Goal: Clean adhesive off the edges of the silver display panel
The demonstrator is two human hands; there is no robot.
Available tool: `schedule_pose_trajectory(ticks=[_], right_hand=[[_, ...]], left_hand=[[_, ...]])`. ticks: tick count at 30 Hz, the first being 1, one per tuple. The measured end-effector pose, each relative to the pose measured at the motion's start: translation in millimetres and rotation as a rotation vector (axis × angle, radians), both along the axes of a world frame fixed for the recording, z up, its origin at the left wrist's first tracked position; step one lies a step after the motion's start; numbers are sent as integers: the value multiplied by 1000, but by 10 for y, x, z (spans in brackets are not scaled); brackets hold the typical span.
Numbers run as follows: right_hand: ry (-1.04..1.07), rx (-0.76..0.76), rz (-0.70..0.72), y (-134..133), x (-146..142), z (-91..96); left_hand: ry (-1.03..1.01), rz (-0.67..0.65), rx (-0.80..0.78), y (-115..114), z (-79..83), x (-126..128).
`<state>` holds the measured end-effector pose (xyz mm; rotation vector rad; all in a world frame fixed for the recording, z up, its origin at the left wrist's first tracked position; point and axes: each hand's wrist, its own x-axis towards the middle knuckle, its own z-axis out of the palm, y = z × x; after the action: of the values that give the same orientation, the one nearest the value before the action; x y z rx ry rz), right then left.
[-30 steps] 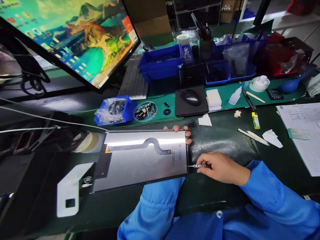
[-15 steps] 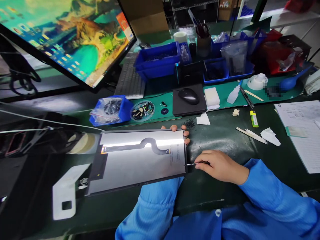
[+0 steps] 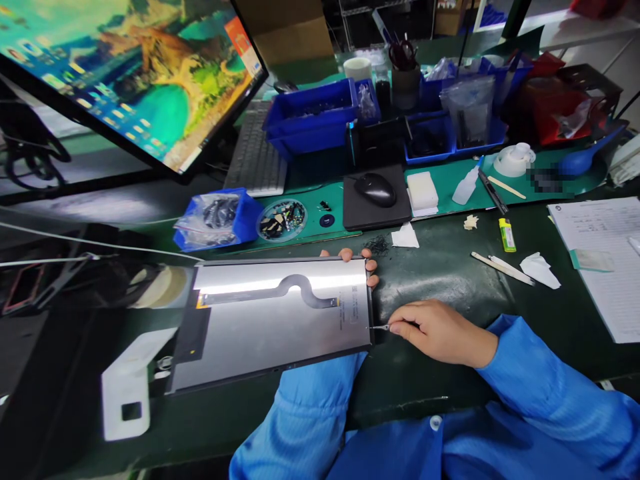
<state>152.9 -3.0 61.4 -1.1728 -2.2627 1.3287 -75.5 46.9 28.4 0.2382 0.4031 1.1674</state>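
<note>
A display panel point(image 3: 280, 340), silvery on the back with a curved dark flex cable point(image 3: 297, 283) across it, lies tilted over the bench. My left hand point(image 3: 371, 267) grips it from underneath; its fingertips curl around the top right corner, and the palm is hidden. To the right of the panel, my right hand point(image 3: 430, 330) pinches a slim metal tool point(image 3: 383, 327), whose exact kind I cannot make out. Its fine tip reaches the panel's right edge near the lower corner.
Left of the panel are a white bracket-shaped plate point(image 3: 125, 393) and a tape roll point(image 3: 170, 287). Behind stand a dish of small parts point(image 3: 283, 220), a mouse point(image 3: 376, 190) and blue bins point(image 3: 313, 120). Sticks point(image 3: 503, 268), a yellow lighter point(image 3: 507, 235) and papers point(image 3: 600, 267) lie to the right.
The tool has turned slightly in my right fingers; its dark rear part, visible before, is now hidden. Both hands stay in nearly the same place. The whole view has shifted a little.
</note>
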Motion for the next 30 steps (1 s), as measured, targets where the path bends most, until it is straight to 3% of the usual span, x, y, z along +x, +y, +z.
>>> schedule_pose_trajectory(ticks=[2, 7, 13, 18, 23, 28, 30], right_hand=[[16, -29, -9, -2, 0, -2], [-6, 74, 36, 14, -5, -10], [15, -18, -10, 3, -11, -5], [-14, 74, 27, 5, -11, 3], [2, -37, -24, 6, -10, 23], [-3, 82, 22, 18, -11, 5], [-7, 52, 14, 16, -15, 9]], left_hand=[[26, -3, -3, -6, 20, 4], [4, 12, -8, -4, 38, 9], [8, 1, -12, 4, 29, 11], [39, 6, -17, 14, 13, 1], [31, -23, -3, 10, 1, -12], [42, -9, -11, 10, 3, -6], [39, -20, -4, 6, 15, 0]])
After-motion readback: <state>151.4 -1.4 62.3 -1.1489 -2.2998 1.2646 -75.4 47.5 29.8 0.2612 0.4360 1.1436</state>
